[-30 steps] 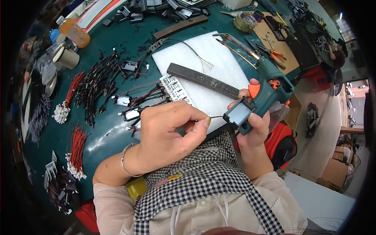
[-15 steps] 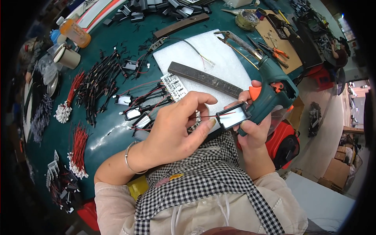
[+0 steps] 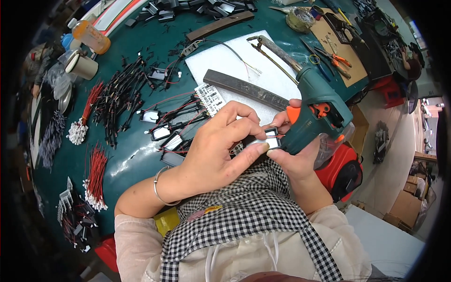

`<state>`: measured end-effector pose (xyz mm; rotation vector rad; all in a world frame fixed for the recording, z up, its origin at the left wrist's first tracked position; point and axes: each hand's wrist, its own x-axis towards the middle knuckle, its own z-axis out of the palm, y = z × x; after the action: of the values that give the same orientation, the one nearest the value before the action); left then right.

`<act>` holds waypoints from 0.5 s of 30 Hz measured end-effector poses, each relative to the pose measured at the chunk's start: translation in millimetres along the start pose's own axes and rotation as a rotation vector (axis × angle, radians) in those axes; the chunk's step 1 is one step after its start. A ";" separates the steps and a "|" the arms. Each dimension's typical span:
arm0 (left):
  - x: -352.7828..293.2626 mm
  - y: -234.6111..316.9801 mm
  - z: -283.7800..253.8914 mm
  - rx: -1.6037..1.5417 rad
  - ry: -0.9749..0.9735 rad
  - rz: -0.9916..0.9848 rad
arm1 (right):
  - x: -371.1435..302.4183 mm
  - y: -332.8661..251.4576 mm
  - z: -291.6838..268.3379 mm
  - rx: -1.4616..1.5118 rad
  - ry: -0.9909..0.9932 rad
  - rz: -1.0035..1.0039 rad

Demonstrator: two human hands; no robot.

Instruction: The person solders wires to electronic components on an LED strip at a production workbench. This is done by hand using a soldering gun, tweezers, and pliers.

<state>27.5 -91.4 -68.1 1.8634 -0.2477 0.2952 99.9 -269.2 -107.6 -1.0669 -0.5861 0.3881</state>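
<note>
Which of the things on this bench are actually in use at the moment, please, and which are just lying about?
In use:
left hand
right hand
green glue gun
small black-framed module

Lying about:
dark flat bar
white foam sheet
bundles of red wires
orange bottle
cup
orange-handled pliers

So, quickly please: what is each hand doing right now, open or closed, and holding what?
Left hand: closed, fingers pinching a small black-framed part.
Right hand: closed around the green glue gun, also touching the part.
</note>
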 end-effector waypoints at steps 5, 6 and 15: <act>0.6 -0.5 0.7 0.098 -0.013 0.005 | 1.8 -2.4 3.5 -0.070 -0.026 -0.036; 1.0 1.0 1.4 0.190 -0.026 0.024 | 1.4 -1.7 3.5 -0.069 -0.025 -0.037; 3.6 3.1 4.8 0.204 -0.063 0.097 | -4.6 9.6 4.0 -0.070 -0.033 0.026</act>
<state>30.3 -97.0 -65.6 2.0674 -0.3635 0.3392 93.6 -264.8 -116.0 -1.1379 -0.6194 0.4113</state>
